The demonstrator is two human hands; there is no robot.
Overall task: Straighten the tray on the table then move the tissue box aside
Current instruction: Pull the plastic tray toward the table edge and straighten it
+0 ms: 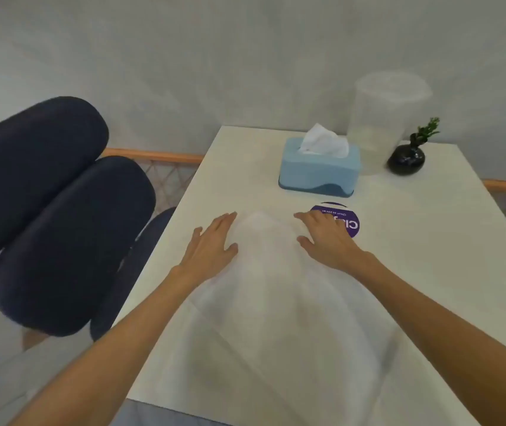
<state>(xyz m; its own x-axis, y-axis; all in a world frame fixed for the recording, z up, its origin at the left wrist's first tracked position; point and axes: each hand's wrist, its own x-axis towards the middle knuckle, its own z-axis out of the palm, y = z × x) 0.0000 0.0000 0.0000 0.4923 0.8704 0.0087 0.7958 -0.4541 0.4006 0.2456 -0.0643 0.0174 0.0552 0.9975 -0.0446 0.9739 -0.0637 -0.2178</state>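
A pale, whitish tray [270, 287] lies on the white table [436, 247] in front of me, turned askew so that one corner points away from me; it is blurred and hard to make out. My left hand [211, 244] lies flat against the tray's far-left edge with its fingers stretched out. My right hand [325, 238] lies flat against the far-right edge, fingers likewise extended. Neither hand is closed around anything. A light blue tissue box [316, 173] with a white tissue sticking up stands beyond the tray, apart from both hands.
A round purple sticker [345, 221] sits on the table, partly under my right hand. A clear plastic container [381, 118] and a small black vase with a green sprig [407, 159] stand at the far right by the wall. Dark blue padded chairs [45, 210] are on the left.
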